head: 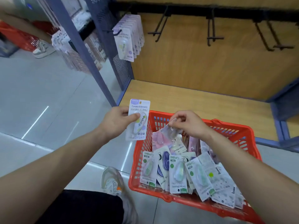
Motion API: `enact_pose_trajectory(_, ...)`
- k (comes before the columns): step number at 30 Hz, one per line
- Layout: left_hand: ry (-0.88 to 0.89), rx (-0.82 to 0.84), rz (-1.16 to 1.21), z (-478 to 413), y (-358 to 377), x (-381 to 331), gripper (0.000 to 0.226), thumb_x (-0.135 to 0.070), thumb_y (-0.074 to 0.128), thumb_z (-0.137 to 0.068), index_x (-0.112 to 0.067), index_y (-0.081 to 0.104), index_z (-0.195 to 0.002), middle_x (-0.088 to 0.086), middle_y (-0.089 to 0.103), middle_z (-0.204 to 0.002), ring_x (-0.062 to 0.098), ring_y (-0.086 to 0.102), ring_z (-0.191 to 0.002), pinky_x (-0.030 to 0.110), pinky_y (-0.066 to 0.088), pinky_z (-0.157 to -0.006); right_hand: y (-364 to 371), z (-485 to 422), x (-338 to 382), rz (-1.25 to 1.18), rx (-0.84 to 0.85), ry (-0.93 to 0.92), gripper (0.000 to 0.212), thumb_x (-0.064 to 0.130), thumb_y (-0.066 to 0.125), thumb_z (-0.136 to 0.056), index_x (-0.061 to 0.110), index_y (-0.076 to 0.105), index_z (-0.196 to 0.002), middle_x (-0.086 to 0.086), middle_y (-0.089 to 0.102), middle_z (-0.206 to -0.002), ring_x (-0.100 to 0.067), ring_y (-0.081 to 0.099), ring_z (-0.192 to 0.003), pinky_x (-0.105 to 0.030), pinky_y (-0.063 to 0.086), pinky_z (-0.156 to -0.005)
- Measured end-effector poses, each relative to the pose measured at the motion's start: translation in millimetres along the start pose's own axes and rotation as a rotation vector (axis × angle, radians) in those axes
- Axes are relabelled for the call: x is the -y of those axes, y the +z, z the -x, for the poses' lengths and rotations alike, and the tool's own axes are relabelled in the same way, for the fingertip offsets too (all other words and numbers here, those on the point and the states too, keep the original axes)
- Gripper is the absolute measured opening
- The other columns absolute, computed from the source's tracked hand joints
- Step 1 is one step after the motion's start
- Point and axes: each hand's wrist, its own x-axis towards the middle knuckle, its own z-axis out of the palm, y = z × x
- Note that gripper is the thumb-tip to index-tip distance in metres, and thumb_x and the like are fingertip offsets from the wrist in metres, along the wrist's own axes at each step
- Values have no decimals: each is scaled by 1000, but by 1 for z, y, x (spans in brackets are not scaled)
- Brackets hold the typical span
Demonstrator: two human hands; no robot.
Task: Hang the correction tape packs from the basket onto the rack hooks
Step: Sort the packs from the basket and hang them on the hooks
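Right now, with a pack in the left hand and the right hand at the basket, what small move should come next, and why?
Probably lift the right hand so the pinched pack comes clear of the basket. Its lower end lies among the other packs, while the left hand holds a purple-topped pack free of it.

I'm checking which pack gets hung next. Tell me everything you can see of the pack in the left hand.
The correction tape pack is a flat white card with a lilac band across its top, "Campus" print, and a clear blister over a pale yellow-green dispenser. It is upright, face to the camera, held in the air by the far-left corner of the red basket. The left hand grips its left edge, thumb on the front.
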Motion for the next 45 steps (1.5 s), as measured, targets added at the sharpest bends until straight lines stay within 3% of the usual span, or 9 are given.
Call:
enact_pose_trajectory(4,10,10,79,20,18,-22,12,-34,68,-96,-30,79,-99,-14,79,-99,14,74,-98,48,55,-100,-47,46,39,53,-115,-95,8,18,81,-87,14,77,-81,8,32,-56,-8,29,-55,-26,22,-52)
enact_pose_trajectory(12,16,204,274,73,78,-61,40,-55,65,-84,-30,76,-114,-6,78,-113,26,73,-107,59,51,-103,-93,145,75,-262,-218,-36,13,9,69,-95,13,68,-82,-2,72,-74,-11,65,-62,-22,48,-55)
enact_pose_trajectory(20,109,281,376,94,115,-81,25,-29,57,-104,-23,70,-125,-7,77,-116,6,73,-95,27,52,-84,-65,154,66,-479,-392,23,12,12,72,-94,12,67,-84,-4,74,-76,-17,68,-65,-31,54,-59)
enact_pose_trajectory(24,130,294,406,88,111,-89,33,-15,75,-92,-19,68,-124,0,78,-112,23,76,-103,51,58,-95,-52,137,73,-448,-468,-37,12,18,75,-92,9,69,-89,-8,76,-83,-20,71,-75,-40,56,-75)
enact_pose_trajectory(29,116,133,475,66,80,-90,31,-14,78,-89,-19,69,-118,2,79,-107,26,76,-100,57,56,-96,-40,119,84,-477,-267,22,39,28,83,-84,9,64,-112,-23,74,-101,-23,72,-83,-42,55,-80)
enact_pose_trajectory(32,138,58,488,49,49,-90,32,-15,79,-89,-16,68,-119,-1,79,-107,23,76,-99,48,61,-87,-24,95,103,-469,-203,13,25,12,78,-87,7,65,-107,-29,71,-99,-25,70,-76,-34,58,-66)
enact_pose_trajectory(35,166,-9,462,27,7,-87,17,-15,72,-95,-19,71,-111,-5,80,-102,17,77,-95,35,60,-75,-5,55,127,-504,-210,-42,18,9,73,-92,8,66,-108,-18,72,-88,-21,70,-72,-31,56,-58)
enact_pose_trajectory(38,186,-108,377,0,-48,-76,21,-10,70,-95,-14,70,-116,0,79,-108,22,75,-101,45,60,-90,14,10,150,-547,-220,-45,17,12,71,-95,12,64,-110,-14,75,-97,-21,71,-75,-32,57,-54)
enact_pose_trajectory(45,117,-220,331,-45,-146,-19,17,-5,70,-94,-10,73,-110,5,79,-104,29,76,-96,34,61,-73,51,-100,182,-321,-270,-141,17,12,74,-93,16,64,-107,4,79,-87,-13,74,-77,-35,61,-69)
